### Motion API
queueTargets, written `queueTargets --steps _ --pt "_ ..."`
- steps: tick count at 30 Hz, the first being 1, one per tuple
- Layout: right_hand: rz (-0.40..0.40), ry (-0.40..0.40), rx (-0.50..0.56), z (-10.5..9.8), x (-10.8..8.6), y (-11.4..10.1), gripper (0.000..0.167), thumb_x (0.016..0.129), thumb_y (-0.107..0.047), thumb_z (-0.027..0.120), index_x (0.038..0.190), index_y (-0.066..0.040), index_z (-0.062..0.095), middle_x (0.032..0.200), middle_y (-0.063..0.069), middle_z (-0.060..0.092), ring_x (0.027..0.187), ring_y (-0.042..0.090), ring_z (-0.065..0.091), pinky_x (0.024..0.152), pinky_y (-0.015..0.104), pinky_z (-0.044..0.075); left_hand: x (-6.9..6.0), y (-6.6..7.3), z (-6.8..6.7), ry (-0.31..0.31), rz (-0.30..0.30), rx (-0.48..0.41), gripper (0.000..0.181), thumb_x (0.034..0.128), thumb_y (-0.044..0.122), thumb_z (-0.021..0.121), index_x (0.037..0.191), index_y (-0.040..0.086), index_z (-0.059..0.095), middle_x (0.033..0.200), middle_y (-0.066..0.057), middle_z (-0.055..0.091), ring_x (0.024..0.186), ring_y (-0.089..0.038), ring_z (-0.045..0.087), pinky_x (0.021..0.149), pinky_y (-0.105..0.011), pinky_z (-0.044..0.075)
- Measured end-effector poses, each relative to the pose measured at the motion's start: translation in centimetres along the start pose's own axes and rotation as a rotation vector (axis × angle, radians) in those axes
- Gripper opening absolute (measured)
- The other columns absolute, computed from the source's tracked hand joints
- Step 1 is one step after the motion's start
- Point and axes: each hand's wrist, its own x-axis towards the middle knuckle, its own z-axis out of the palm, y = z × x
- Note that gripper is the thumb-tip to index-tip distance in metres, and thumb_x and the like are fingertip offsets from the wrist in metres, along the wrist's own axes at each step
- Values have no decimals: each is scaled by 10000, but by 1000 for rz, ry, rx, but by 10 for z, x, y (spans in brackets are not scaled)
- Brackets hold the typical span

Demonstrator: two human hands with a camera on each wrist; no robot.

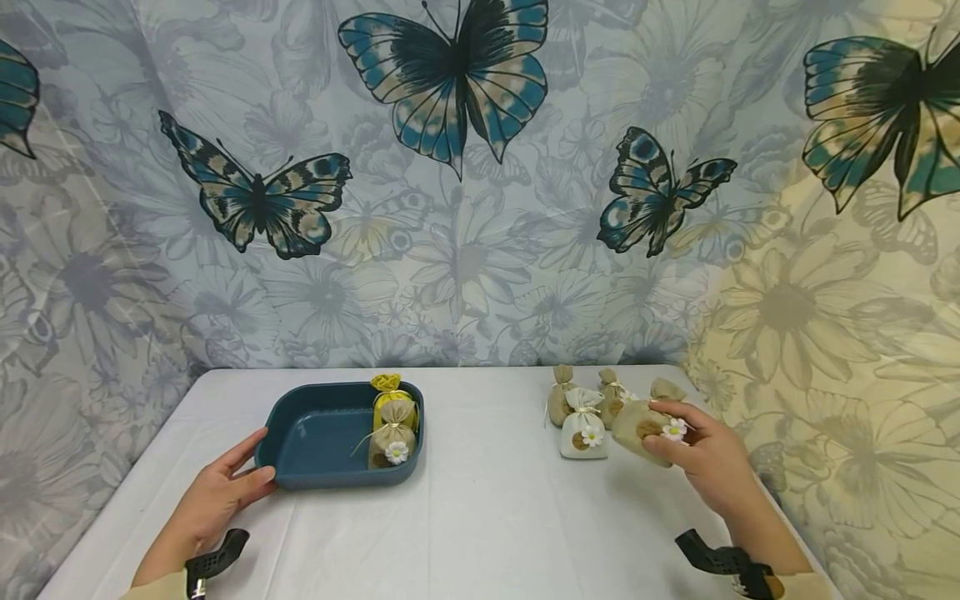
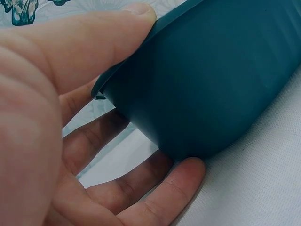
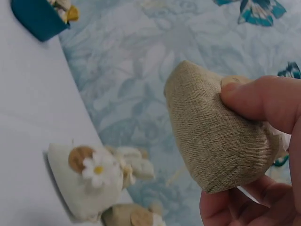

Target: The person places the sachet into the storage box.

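A blue rectangular tray (image 1: 315,482) stands at the left of the table, a yellow pouch (image 1: 386,402) and a beige pouch with a daisy (image 1: 394,433) lying along its right side. At its left end the left hand (image 1: 213,498) touches it, thumb at the rim and fingertips low on the wall (image 2: 202,80). On the right, the right hand (image 1: 708,458) pinches a beige pouch (image 1: 633,427) between thumb and fingers; in the right wrist view this pouch (image 3: 216,136) is tilted, its weave facing the camera.
A white pouch with a daisy (image 1: 583,429) stands left of the right hand, with beige pouches (image 1: 561,398) (image 1: 611,396) behind it. A white cloth (image 1: 480,533) covers the table. Butterfly-print fabric (image 1: 465,275) hangs behind and at the sides.
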Motion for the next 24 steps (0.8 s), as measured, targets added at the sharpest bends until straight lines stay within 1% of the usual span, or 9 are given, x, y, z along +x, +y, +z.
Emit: queueTargets --steps 5,8,13,17,19,21,23,24 --pt "1 -18 41 10 4 -16 513 904 -212 774 1364 -78 591 1266 25 509 607 166 414 463 301 405 0 -1 0 -4 2 -3 844 975 131 675 1611 89 121 1616 -260 -51 1121 -39 559 961 -388 523" --pt "9 -38 81 16 9 -27 529 918 -207 759 1393 -77 565 1345 60 465 611 171 390 463 309 381 0 0 0 -8 5 -4 839 978 127 670 1610 86 121 1616 -261 -51 1121 -38 559 962 -388 523" --pt "21 -85 108 26 22 -46 553 915 -232 763 1416 -120 557 1362 80 466 588 170 341 441 314 345 0 0 0 -10 10 -5 840 978 128 671 1610 84 120 1616 -262 -47 1105 -18 559 959 -386 525" --pt "29 -109 141 35 34 -60 555 906 -247 773 1408 -130 567 1321 99 502 633 164 406 482 279 420 0 0 1 -8 13 -3 844 975 125 675 1608 77 121 1615 -267 -40 1107 -30 564 956 -390 527" --pt "35 -118 164 39 41 -67 559 901 -255 778 1403 -126 570 1340 115 498 685 170 446 524 272 460 0 0 1 -8 16 -2 844 973 124 677 1607 71 121 1613 -272 -38 1107 -35 567 952 -388 529" --pt "39 -130 191 44 47 -74 565 896 -261 783 1400 -118 572 1414 112 457 742 177 482 567 266 492 0 0 0 -7 20 -3 841 974 117 675 1606 67 124 1613 -273 -33 1101 -36 572 950 -385 531" --pt "39 -145 224 49 54 -81 567 891 -250 789 1397 -111 576 1446 108 427 745 182 466 558 273 476 0 0 0 -9 28 -5 843 972 115 677 1604 57 121 1610 -281 -32 1093 -30 574 945 -381 534" --pt "33 -151 242 53 57 -85 565 885 -236 795 1391 -104 582 1413 129 451 743 180 467 557 272 480 0 0 -1 -10 33 -7 844 971 112 678 1602 51 121 1609 -283 -31 1090 -24 574 942 -378 535"
